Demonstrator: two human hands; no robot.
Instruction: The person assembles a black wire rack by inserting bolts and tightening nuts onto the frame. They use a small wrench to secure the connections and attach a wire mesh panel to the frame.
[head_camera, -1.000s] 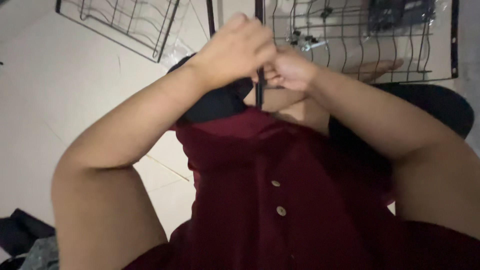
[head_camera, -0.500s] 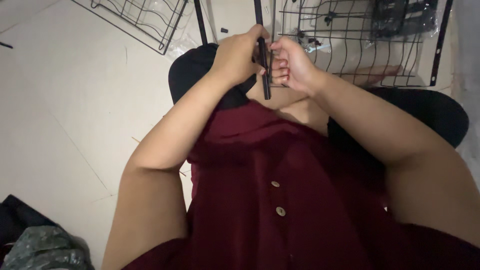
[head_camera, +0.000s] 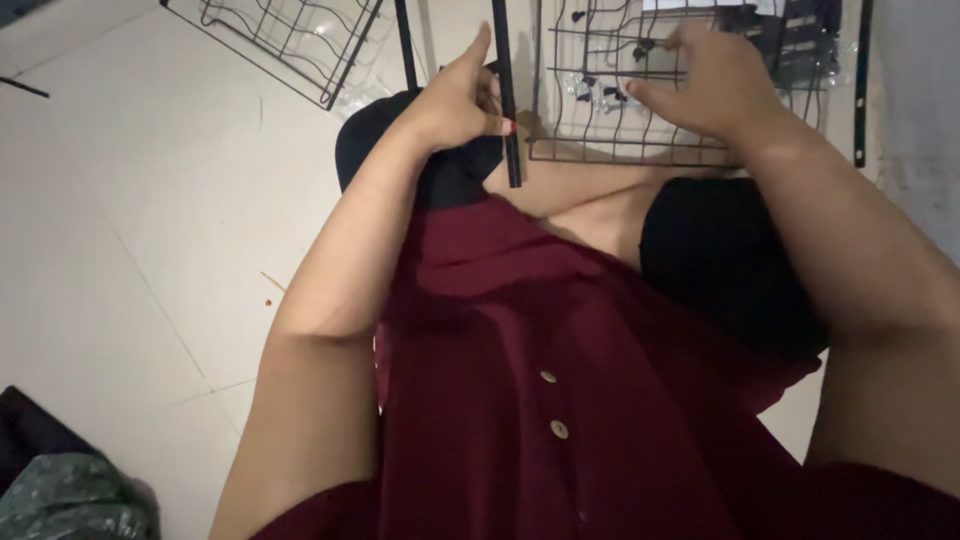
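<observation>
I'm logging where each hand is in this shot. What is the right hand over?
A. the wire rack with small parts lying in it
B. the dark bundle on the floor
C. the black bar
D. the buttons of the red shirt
A: the right hand reaches over the wire rack among small parts, while the left hand holds the black bar.

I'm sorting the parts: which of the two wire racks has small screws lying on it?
The wire rack under the right hand; the far-left rack shows none.
</observation>
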